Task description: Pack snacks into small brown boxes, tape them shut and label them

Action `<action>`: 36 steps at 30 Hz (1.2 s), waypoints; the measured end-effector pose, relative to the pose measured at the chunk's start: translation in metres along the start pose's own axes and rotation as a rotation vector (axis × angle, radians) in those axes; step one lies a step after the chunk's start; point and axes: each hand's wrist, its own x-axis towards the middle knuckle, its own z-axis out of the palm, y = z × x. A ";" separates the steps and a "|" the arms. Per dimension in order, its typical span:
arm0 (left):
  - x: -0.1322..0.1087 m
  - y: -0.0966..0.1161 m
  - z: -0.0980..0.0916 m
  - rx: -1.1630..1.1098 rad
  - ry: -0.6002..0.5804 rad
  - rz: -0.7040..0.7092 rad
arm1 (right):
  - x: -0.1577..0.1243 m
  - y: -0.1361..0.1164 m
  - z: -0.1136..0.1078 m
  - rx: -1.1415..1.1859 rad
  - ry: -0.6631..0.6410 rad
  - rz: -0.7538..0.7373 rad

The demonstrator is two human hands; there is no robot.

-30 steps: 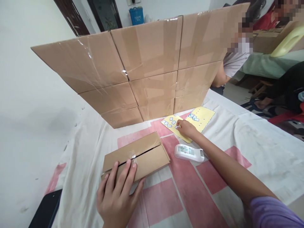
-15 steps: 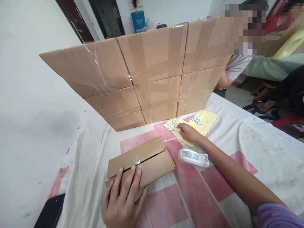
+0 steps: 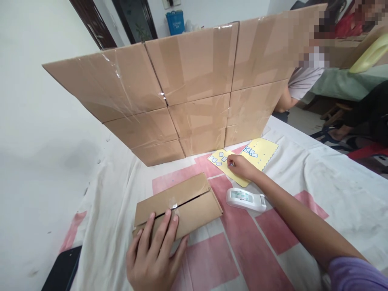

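Broadly, rumpled pink-and-white cloth covers the desk (image 3: 342, 182), beside a pale wall (image 3: 33, 161). Across it stands a taped cardboard panel (image 3: 200, 85); beyond are a blue bin (image 3: 175, 22) and a person (image 3: 303, 83). The left hand (image 3: 156, 256) lies, fingers apart, on a flat box (image 3: 190, 212). The right hand (image 3: 241, 166) curls over yellow sheets (image 3: 265, 151); whether its fingertips meet on anything, I cannot tell.

box (image 3: 178, 202) kinda front and center on the cloth (image 3: 103, 226), left hand (image 3: 156, 256) on top, handheld gadget (image 3: 245, 199) just off the box's right, paper sheets (image 3: 263, 153) behind that, right hand (image 3: 241, 166) over them, cardboard panel (image 3: 200, 68) at the back, phone (image 3: 62, 268) way over left
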 end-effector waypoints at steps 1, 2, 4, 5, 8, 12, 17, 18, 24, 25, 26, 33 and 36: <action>0.000 -0.001 0.000 -0.004 0.001 -0.001 | 0.000 -0.002 -0.003 0.034 0.022 0.000; 0.000 -0.004 0.000 -0.014 0.002 -0.003 | 0.000 -0.005 -0.006 0.080 0.039 0.003; -0.002 -0.015 -0.001 -0.061 0.005 0.001 | -0.001 -0.015 -0.014 0.213 0.048 0.013; -0.004 -0.022 0.000 -0.098 0.008 0.011 | -0.003 -0.021 -0.018 0.294 0.034 0.004; -0.014 -0.047 0.001 -0.222 0.030 0.050 | -0.016 -0.049 -0.032 0.518 -0.078 -0.109; -0.026 -0.070 0.003 -0.325 0.041 0.033 | -0.045 -0.097 -0.043 0.639 -0.311 -0.323; -0.028 -0.071 0.004 -0.348 0.041 0.002 | -0.074 -0.134 -0.037 0.453 -0.497 -0.516; -0.027 -0.070 0.004 -0.346 0.039 0.004 | -0.077 -0.137 -0.034 0.406 -0.497 -0.539; -0.024 -0.063 0.001 -0.317 0.011 0.024 | -0.085 -0.140 -0.024 0.276 -0.546 -0.587; -0.023 -0.062 0.000 -0.312 0.007 0.024 | -0.085 -0.140 -0.024 0.272 -0.549 -0.583; -0.023 -0.062 0.000 -0.310 0.004 0.023 | -0.085 -0.141 -0.023 0.267 -0.550 -0.578; -0.025 -0.063 -0.001 -0.336 0.016 -0.004 | -0.088 -0.145 -0.021 0.231 -0.537 -0.563; -0.025 -0.063 -0.001 -0.339 0.018 -0.010 | -0.088 -0.145 -0.019 0.239 -0.535 -0.555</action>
